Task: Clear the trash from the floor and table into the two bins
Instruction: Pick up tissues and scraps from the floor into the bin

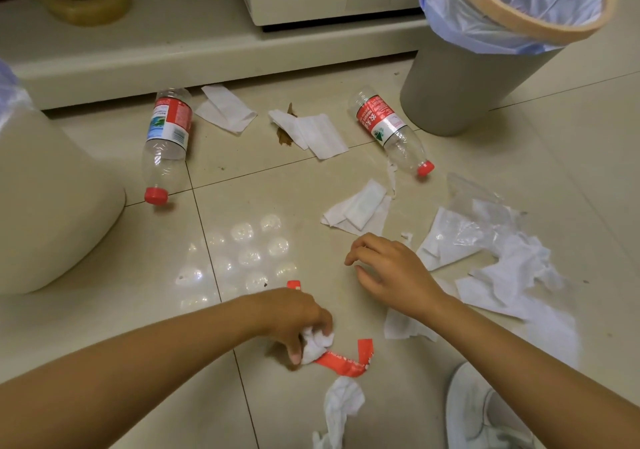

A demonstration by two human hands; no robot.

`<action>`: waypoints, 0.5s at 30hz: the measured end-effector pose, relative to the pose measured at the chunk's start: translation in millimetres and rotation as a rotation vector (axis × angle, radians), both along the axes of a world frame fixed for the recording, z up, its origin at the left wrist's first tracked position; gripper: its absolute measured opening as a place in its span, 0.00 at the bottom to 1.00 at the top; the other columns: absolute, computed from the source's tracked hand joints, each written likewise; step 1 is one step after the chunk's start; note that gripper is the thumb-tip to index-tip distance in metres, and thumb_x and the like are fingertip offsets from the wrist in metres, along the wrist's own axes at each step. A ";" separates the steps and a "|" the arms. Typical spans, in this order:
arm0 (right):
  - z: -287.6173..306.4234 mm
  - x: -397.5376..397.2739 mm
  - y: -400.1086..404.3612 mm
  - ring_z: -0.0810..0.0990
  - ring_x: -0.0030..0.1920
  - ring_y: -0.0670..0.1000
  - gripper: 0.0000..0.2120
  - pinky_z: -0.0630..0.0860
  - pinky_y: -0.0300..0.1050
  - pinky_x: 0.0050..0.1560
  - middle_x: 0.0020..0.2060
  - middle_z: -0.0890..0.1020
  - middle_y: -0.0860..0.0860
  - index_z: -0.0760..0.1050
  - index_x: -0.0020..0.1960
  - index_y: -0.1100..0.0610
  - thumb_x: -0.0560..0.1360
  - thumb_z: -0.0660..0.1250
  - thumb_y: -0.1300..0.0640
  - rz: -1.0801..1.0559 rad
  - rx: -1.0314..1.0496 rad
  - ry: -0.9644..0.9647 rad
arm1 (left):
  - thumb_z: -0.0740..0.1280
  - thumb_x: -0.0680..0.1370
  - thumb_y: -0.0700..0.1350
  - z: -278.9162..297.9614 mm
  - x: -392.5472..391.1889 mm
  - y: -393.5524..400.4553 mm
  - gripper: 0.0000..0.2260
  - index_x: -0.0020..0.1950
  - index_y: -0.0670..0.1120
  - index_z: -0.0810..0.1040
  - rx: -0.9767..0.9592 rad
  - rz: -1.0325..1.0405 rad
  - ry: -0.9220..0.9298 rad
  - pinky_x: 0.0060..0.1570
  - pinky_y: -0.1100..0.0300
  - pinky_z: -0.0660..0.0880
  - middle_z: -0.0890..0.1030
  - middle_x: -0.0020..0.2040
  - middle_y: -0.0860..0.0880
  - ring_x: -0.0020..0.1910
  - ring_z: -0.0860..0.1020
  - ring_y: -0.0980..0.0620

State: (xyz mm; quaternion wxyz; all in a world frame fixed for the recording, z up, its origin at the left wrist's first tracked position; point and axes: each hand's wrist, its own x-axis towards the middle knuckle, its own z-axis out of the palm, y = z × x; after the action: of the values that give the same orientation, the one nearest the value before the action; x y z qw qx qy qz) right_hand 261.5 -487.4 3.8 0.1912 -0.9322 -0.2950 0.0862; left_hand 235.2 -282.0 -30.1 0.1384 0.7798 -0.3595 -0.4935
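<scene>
Tiled floor (284, 185) bears bottles (166, 137), tissues (356, 209), bins (460, 78).

**One head camera, looking down at the floor**

A single wide-angle view from the person's head, tilted forward and steeply down onto the tiled floor (571, 144). It sits low and close: both forearms enter from the bottom edge, and the left hand (294, 320) and right hand (388, 268) fill the lower middle. The lens bends straight lines near the edges. A grey bin (460, 78) stands at 1 o'clock, leaning outward with the distortion; a second bin (45, 199) is cut off at 9 o'clock. A white shoe (478, 410) shows at 5 o'clock. There is no second view to overlap with.
</scene>
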 end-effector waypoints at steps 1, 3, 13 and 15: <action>-1.4 -1.1 -1.4 0.79 0.42 0.52 0.13 0.72 0.44 0.36 0.46 0.79 0.48 0.79 0.48 0.53 0.72 0.57 0.56 0.005 0.001 0.006 | 0.74 0.70 0.45 -4.1 -5.8 -1.4 0.24 0.64 0.49 0.73 -0.019 -0.024 -0.053 0.42 0.59 0.66 0.78 0.54 0.48 0.48 0.72 0.52; -3.5 -3.8 -3.5 0.79 0.42 0.51 0.13 0.72 0.44 0.36 0.46 0.79 0.48 0.79 0.47 0.53 0.72 0.57 0.56 0.012 0.006 0.018 | 0.72 0.70 0.46 -10.2 -13.0 -0.9 0.18 0.59 0.46 0.76 -0.083 -0.128 -0.225 0.43 0.58 0.66 0.75 0.54 0.47 0.52 0.72 0.49; -4.6 -6.3 -6.0 0.79 0.47 0.54 0.09 0.76 0.51 0.42 0.49 0.79 0.51 0.80 0.50 0.55 0.72 0.65 0.62 0.050 0.005 0.094 | 0.71 0.72 0.48 -6.6 -15.8 -10.5 0.12 0.48 0.52 0.69 -0.164 0.109 -0.139 0.37 0.55 0.69 0.78 0.42 0.50 0.40 0.74 0.51; -5.9 -11.8 -4.8 0.79 0.47 0.53 0.09 0.75 0.50 0.42 0.49 0.78 0.51 0.80 0.50 0.55 0.72 0.64 0.61 0.068 0.006 0.106 | 0.72 0.72 0.45 -5.9 -20.2 -14.5 0.17 0.57 0.52 0.70 -0.170 0.139 -0.033 0.37 0.55 0.73 0.79 0.40 0.49 0.38 0.76 0.52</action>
State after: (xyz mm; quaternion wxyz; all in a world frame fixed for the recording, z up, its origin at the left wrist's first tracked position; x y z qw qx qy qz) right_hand 249.7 -492.2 -2.1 0.2066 -0.9152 -0.3160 0.1410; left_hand 215.0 -296.4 -36.0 0.2320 0.7964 -0.3474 -0.4373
